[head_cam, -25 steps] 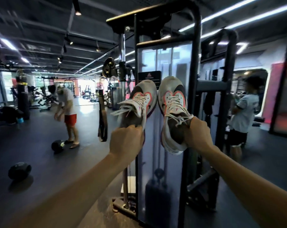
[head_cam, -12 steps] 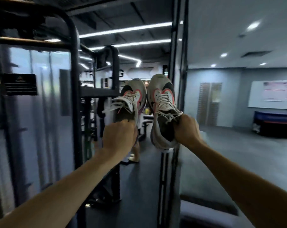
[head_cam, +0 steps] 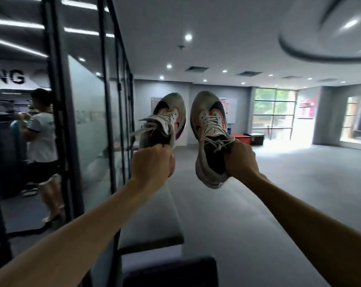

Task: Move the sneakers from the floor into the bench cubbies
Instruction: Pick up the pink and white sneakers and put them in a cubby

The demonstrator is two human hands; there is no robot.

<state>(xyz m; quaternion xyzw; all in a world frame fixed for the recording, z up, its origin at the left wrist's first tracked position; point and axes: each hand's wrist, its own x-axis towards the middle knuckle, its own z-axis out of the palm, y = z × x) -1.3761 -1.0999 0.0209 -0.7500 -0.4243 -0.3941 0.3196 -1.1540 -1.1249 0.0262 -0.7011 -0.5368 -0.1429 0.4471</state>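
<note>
I hold two grey-and-white sneakers with pink trim and white laces out in front of me at chest height, toes pointing up and away. My left hand (head_cam: 152, 161) grips the heel opening of the left sneaker (head_cam: 169, 117). My right hand (head_cam: 240, 160) grips the heel of the right sneaker (head_cam: 208, 129), whose laces hang loose over my fingers. A long grey padded bench (head_cam: 154, 216) runs along the glass wall below my left arm; its cubbies are not visible from here.
A black-framed glass partition (head_cam: 86, 112) stands at my left, with a person in a white shirt (head_cam: 40, 141) behind it. Open grey floor (head_cam: 268, 193) stretches ahead to red-and-black boxes (head_cam: 248, 138) by a bright window. A dark seat edge (head_cam: 169, 270) lies at the bottom.
The view has swung right, from the gym machines to the glass partition and an open lobby. Both hands keep the same grip on the sneakers, held at the same height.
</note>
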